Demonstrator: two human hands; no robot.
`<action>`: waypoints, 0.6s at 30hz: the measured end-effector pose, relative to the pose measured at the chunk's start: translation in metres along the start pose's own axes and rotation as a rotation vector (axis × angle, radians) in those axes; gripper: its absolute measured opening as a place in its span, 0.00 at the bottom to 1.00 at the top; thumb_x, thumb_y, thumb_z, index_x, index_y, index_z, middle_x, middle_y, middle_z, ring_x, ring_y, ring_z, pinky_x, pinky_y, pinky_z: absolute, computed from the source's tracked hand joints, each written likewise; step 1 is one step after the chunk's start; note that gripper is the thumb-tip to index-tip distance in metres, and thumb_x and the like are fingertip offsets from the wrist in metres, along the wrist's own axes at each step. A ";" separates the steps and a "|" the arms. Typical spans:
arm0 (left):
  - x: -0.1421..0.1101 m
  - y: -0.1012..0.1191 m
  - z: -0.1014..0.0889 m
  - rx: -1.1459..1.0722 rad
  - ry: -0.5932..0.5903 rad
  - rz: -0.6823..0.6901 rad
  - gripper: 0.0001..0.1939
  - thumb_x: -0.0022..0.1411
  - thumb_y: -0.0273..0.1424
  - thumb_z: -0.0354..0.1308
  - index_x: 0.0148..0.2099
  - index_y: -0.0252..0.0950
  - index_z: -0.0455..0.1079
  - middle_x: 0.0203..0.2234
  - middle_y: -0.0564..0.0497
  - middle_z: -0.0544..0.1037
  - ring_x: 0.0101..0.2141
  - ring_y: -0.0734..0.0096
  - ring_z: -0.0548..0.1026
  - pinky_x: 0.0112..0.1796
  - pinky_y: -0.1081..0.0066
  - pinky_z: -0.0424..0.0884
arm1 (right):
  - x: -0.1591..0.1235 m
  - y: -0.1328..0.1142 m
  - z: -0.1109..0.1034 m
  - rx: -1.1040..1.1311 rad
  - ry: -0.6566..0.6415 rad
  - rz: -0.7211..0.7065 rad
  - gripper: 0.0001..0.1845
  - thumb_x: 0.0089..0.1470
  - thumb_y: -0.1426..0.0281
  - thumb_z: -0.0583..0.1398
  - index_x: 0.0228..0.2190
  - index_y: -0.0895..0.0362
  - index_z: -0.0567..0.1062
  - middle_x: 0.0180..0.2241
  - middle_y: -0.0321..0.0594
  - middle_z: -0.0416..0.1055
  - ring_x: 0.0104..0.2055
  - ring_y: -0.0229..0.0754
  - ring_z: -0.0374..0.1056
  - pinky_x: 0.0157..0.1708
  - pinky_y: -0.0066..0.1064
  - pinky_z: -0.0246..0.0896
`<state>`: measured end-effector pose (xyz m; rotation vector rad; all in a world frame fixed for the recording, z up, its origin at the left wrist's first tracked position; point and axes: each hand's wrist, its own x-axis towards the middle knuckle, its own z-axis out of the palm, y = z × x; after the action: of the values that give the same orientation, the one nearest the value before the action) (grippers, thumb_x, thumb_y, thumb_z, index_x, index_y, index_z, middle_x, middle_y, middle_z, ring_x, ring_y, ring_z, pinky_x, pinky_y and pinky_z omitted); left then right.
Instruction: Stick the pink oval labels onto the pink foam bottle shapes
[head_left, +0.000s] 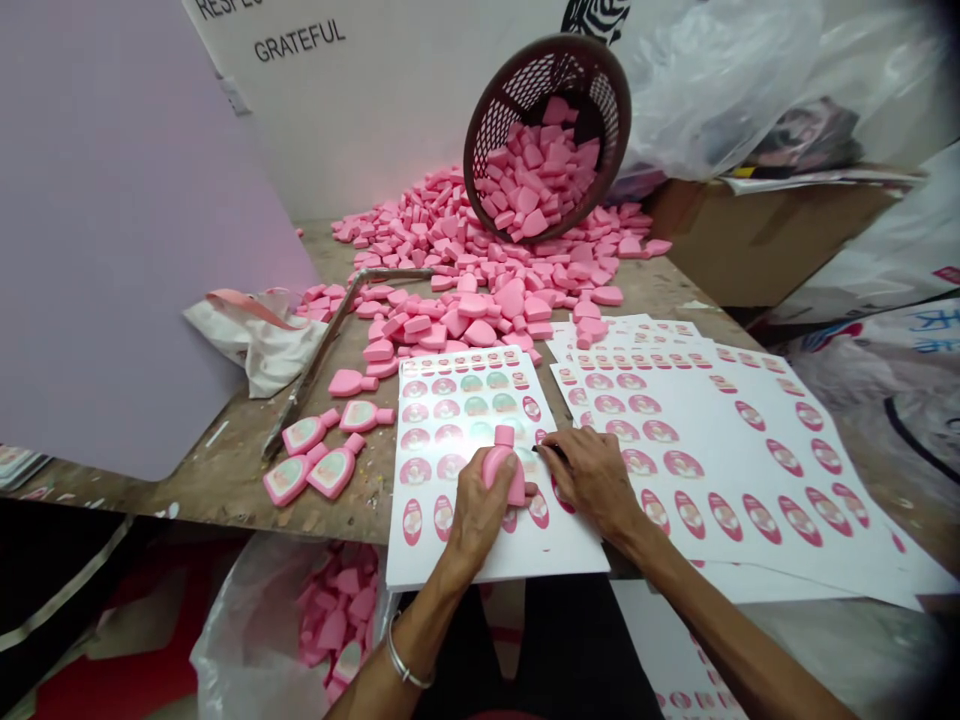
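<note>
My left hand [480,505] is closed around a pink bottle-shaped foam piece [504,462], held over a white sheet of oval stickers [457,420]. My right hand [592,475] rests beside it on the sheet, fingertips pinched at a sticker near the sheet's right edge; what they hold is too small to make out. Several finished pink pieces with stickers [319,455] lie on the table to the left of the sheet.
A tipped brown basket [600,100] spills a pile of pink foam pieces [480,270] across the worn table [225,470]. More sticker sheets [735,440] fan out right. A plastic bag of pieces [330,620] hangs below the front edge. A metal bar [322,350] lies left.
</note>
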<state>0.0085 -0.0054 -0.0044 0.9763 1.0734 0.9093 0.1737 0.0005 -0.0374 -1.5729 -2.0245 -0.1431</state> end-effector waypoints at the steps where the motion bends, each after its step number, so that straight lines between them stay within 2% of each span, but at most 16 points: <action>1: 0.000 -0.001 -0.001 0.007 0.002 0.003 0.24 0.58 0.47 0.56 0.46 0.32 0.65 0.27 0.44 0.78 0.28 0.60 0.80 0.17 0.78 0.65 | 0.000 0.001 -0.001 -0.020 -0.008 -0.008 0.07 0.59 0.69 0.55 0.32 0.56 0.71 0.30 0.39 0.73 0.33 0.43 0.65 0.35 0.36 0.49; 5: -0.005 -0.002 -0.004 0.043 0.015 -0.011 0.23 0.59 0.47 0.55 0.46 0.32 0.65 0.24 0.46 0.78 0.27 0.61 0.80 0.20 0.76 0.69 | -0.002 0.000 -0.008 0.048 -0.059 0.010 0.08 0.59 0.69 0.56 0.29 0.56 0.71 0.27 0.37 0.71 0.31 0.41 0.64 0.35 0.36 0.49; 9: -0.015 -0.002 -0.005 0.068 0.025 -0.030 0.21 0.60 0.47 0.54 0.43 0.33 0.64 0.26 0.47 0.78 0.28 0.61 0.80 0.23 0.75 0.72 | -0.006 -0.003 -0.011 0.169 -0.091 0.060 0.07 0.58 0.68 0.56 0.28 0.55 0.70 0.26 0.35 0.70 0.30 0.40 0.64 0.35 0.35 0.50; 13: -0.017 -0.006 -0.005 0.064 0.024 -0.031 0.20 0.60 0.47 0.54 0.44 0.34 0.64 0.28 0.47 0.78 0.29 0.61 0.80 0.26 0.72 0.74 | -0.010 -0.010 -0.009 0.198 -0.098 0.095 0.06 0.56 0.68 0.58 0.27 0.55 0.70 0.26 0.35 0.71 0.30 0.40 0.64 0.35 0.34 0.50; 16: -0.015 -0.009 -0.007 0.067 0.027 0.000 0.20 0.59 0.47 0.55 0.43 0.35 0.66 0.31 0.46 0.78 0.30 0.61 0.80 0.27 0.71 0.75 | -0.012 -0.018 -0.007 0.210 -0.120 0.070 0.08 0.56 0.67 0.58 0.26 0.55 0.69 0.25 0.35 0.70 0.29 0.40 0.64 0.34 0.34 0.50; 18: -0.015 -0.009 -0.008 0.064 0.021 0.002 0.20 0.59 0.47 0.55 0.44 0.35 0.66 0.31 0.46 0.78 0.31 0.61 0.80 0.27 0.72 0.75 | -0.011 -0.020 -0.007 0.158 -0.082 0.060 0.08 0.57 0.68 0.57 0.27 0.55 0.70 0.26 0.36 0.71 0.31 0.41 0.64 0.35 0.35 0.49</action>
<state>-0.0014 -0.0209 -0.0099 1.0229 1.1248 0.8931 0.1599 -0.0180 -0.0325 -1.5602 -1.9952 0.1044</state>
